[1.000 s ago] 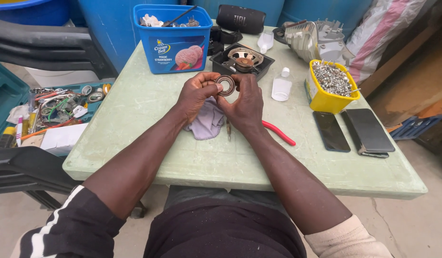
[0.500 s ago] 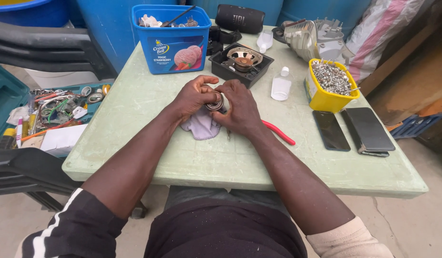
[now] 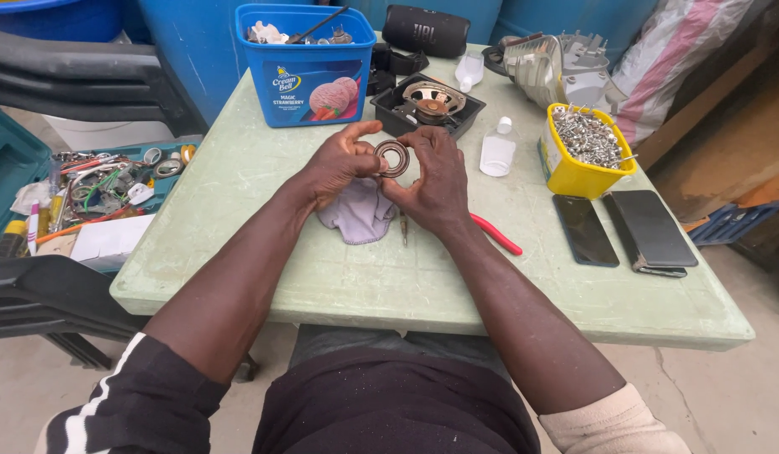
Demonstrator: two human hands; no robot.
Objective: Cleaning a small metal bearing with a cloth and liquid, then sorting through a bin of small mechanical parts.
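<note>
Both hands lifted off grey cloth (image 3: pixel 356 214); left hand (image 3: pixel 335 164) and right hand (image 3: pixel 436 176) now pinch round metal ring part (image 3: pixel 392 158) upright, face exposed, above bench (image 3: pixel 322 277) centre.

Both forearms converge over the green table (image 3: pixel 238 277), where the left hand (image 3: pixel 339 164) and right hand (image 3: pixel 436 181) meet near its centre, fingertips pinching opposite sides of a small metal ring (image 3: pixel 392 158), thumbs raised.
</note>
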